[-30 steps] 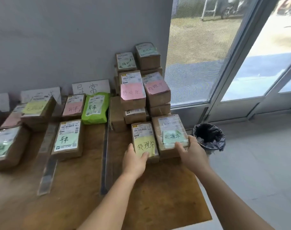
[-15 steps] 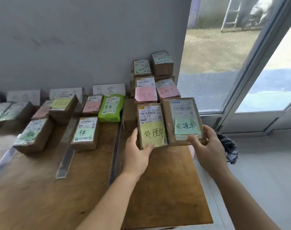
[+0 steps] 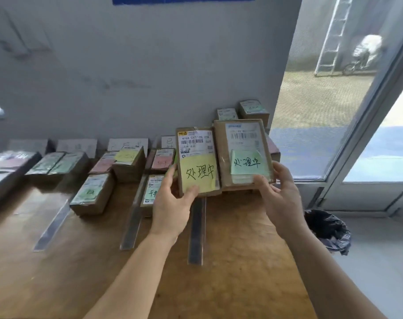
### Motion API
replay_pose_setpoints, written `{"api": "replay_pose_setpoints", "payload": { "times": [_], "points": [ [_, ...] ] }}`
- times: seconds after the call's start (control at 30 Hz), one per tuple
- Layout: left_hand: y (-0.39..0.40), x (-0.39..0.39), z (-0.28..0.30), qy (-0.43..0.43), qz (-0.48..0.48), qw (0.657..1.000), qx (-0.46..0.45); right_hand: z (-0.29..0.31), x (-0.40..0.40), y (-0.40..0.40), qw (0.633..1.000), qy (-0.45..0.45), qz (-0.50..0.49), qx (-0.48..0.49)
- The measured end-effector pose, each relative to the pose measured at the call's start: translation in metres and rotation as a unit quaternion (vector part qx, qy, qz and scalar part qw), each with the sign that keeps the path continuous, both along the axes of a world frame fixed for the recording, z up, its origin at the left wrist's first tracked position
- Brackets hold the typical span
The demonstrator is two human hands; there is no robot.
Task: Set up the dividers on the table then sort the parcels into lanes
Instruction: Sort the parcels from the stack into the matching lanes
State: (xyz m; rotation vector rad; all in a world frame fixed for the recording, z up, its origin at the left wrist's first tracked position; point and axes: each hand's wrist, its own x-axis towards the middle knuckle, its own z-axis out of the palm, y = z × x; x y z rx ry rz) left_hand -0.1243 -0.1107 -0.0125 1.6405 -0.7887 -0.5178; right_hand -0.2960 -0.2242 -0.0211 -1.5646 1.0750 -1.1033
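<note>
Grey wall and a glass door at the right frame a long wooden counter [image 3: 230, 272] pushed against the wall. Three clear dividers [image 3: 197, 229] already lie across it as strips, marking lanes, so the setup half of the job looks finished. White lane signs [image 3: 127, 145] lean on the wall behind them. Most lanes already hold sorted parcels [image 3: 92, 194], singly or in short piles, each with a coloured note. A stack of unsorted boxes [image 3: 253, 110] waits at the far right corner, partly hidden, so sorting is well along but not done.

Both hands are raised above the counter, each carrying one parcel clear of the surface. The left hand [image 3: 173, 203] has its grip closed on the yellow-note parcel [image 3: 198, 162], thumb on the note, fingers behind. The right hand [image 3: 281, 199] has its grip closed on the green-note parcel [image 3: 244, 155] the same way. The two parcels are held side by side, edges touching, and both notes carry the same writing, so I judge they belong in one lane further left.
</note>
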Motion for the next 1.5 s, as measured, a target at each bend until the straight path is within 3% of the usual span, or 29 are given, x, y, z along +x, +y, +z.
{"api": "replay_pose_setpoints", "payload": {
  "times": [0.13,0.67,1.07,1.2,1.5],
  "points": [
    [0.043,0.044,0.005,0.013,0.018,1.000,-0.013,0.012,0.045,0.038,0.998,-0.043,0.042,-0.005],
    [0.212,0.199,0.014,0.006,0.078,0.997,0.002,0.020,0.212,0.182,0.995,0.000,0.095,0.003],
    [0.239,0.300,0.001,0.071,0.146,0.987,-0.012,0.016,0.324,0.194,0.982,0.007,0.180,0.049],
    [0.237,0.342,0.002,0.100,0.192,0.976,0.004,0.016,0.373,0.191,0.977,0.054,0.205,0.039],
    [0.251,0.422,-0.013,0.091,0.267,0.956,0.086,0.013,0.463,0.199,0.937,0.223,0.257,-0.084]
  ]
}}
